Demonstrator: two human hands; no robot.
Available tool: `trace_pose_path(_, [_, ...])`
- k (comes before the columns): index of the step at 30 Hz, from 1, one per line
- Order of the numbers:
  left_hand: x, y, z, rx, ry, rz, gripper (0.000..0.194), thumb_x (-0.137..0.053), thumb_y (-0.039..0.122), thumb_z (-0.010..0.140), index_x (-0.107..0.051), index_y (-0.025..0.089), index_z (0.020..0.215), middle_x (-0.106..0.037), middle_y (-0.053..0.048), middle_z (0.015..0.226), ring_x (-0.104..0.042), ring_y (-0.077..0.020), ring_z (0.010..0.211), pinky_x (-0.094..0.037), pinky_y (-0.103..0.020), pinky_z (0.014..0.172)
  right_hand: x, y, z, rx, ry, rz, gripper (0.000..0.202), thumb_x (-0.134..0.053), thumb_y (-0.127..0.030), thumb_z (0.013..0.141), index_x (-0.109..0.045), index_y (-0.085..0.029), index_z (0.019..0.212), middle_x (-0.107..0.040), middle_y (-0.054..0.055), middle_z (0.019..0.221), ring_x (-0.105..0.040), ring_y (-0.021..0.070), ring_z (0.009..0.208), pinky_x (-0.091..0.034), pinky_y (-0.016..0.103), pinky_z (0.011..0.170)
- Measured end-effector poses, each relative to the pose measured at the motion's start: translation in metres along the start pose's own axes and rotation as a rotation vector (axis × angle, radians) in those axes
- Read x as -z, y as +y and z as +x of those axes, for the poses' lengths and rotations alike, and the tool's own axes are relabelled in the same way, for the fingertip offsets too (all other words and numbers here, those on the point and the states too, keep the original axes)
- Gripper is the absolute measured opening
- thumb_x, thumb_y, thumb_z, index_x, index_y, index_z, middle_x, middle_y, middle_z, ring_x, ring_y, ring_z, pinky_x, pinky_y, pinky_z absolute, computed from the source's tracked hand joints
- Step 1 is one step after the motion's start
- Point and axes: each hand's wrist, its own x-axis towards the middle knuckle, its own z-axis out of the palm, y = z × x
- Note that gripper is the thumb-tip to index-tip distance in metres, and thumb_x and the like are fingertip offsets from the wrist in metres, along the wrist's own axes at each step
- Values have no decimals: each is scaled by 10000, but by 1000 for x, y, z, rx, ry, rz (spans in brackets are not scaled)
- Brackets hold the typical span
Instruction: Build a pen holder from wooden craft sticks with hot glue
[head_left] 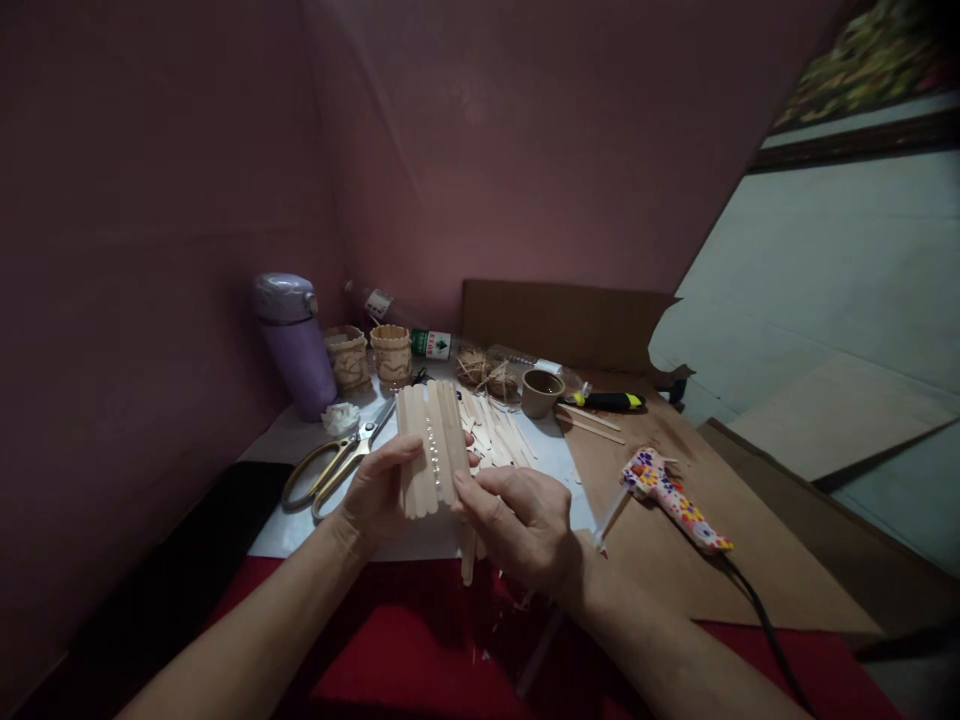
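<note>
A panel of several flat wooden sticks (414, 460) lies side by side, upright between my hands, with a shiny beaded line of what looks like glue down its middle. My left hand (381, 488) grips the panel's left edge and lower part, thumb on its front. Pressed against the right edge are the thumb and fingers of my right hand (521, 520). Loose sticks (499, 435) are spread on white paper behind the panel. A flower-patterned glue gun (675, 500) rests on cardboard to the right.
Gold-handled scissors (337, 465), a purple bottle (298, 345) and two wood-clad cups (391, 357) stand or lie at left. Behind are plastic bottles (431, 343), twine bundles (499, 380), a small brown pot (541, 393) and a black-yellow cutter (611, 401). A cable (761, 610) runs off right.
</note>
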Motion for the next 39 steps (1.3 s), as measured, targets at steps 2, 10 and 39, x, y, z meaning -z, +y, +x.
trace_pose_path(2, [2,0,1,-9,-11,-5,454,-632,284,776,-616,95,1188,-726,-132,1062,-684,-276,971,-537,-324,767,0,-1,0,-11,6,15,290,-573,-126,908,-565,-120,1198,-716,70,822,-662,152,710,-526,266,561])
trace_pose_path(10, [5,-1,3,-48,1,47,462,-611,300,783,-619,91,1195,-736,-131,992,-693,-291,939,-522,-384,849,4,-6,2,-16,-1,-24,280,-540,-114,919,-550,-101,1198,-701,82,834,-657,170,736,-547,290,589])
trace_pose_path(39, [8,13,-2,-132,96,40,571,-649,276,699,-582,111,1242,-721,-150,1087,-700,-282,936,-566,-427,839,33,56,27,-900,456,-29,193,-536,-362,914,-519,-200,810,-608,-27,603,-589,125,477,-438,243,482])
